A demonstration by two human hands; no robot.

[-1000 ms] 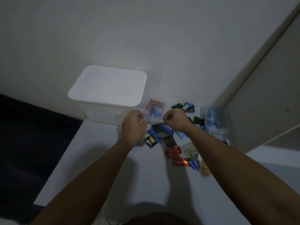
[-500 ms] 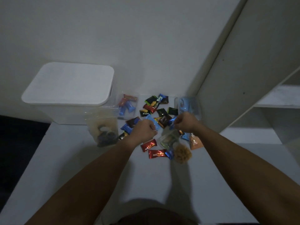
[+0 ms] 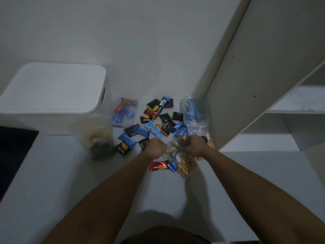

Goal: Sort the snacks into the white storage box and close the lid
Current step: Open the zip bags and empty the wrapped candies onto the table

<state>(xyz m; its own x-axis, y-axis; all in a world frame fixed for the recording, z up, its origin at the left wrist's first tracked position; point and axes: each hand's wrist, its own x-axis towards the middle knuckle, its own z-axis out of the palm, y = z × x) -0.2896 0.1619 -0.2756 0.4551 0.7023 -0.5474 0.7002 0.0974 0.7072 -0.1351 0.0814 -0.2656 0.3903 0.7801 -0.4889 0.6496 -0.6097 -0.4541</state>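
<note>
While the white storage box (image 3: 52,95) is sitting lidded far to the left, the left hand (image 3: 155,147) and right hand (image 3: 194,147) are pinching a clear snack bag (image 3: 173,148) between them.

Near half of table (image 3: 79,182) bare on both sides of the arms, esp. front-left: wide room to pass. Far side crowded: scattered snack packets (image 3: 151,124) fill the strip betw. white box (image 3: 52,88) w/ lid on, far left, and cabinet panel (image 3: 246,95) on the right. Clear bag (image 3: 97,140) leans at the box's front corner. Wall (image 3: 140,41) shuts the back.
</note>
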